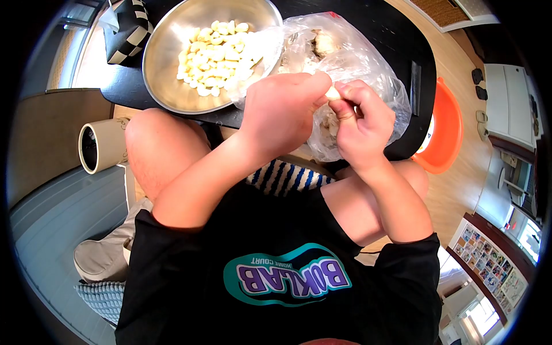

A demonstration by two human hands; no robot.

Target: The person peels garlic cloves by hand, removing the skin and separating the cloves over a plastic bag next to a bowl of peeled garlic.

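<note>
Both my hands are raised over the near edge of the black table. A small pale garlic clove (332,93) is pinched between the fingertips of my right hand (363,118). My left hand (284,112) is closed, its thumb and fingertips against the clove's other side. Behind my left hand is a wide steel bowl (164,63) holding several peeled cloves (215,54). A clear plastic bag (374,63) lies beyond my right hand, with a garlic bulb (326,43) and papery skins in it.
The black table (411,34) spans the top of the view. A checkered tissue box (127,29) sits left of the bowl. An orange basin (448,129) stands on the floor at the right, and a beige bin (106,144) at the left.
</note>
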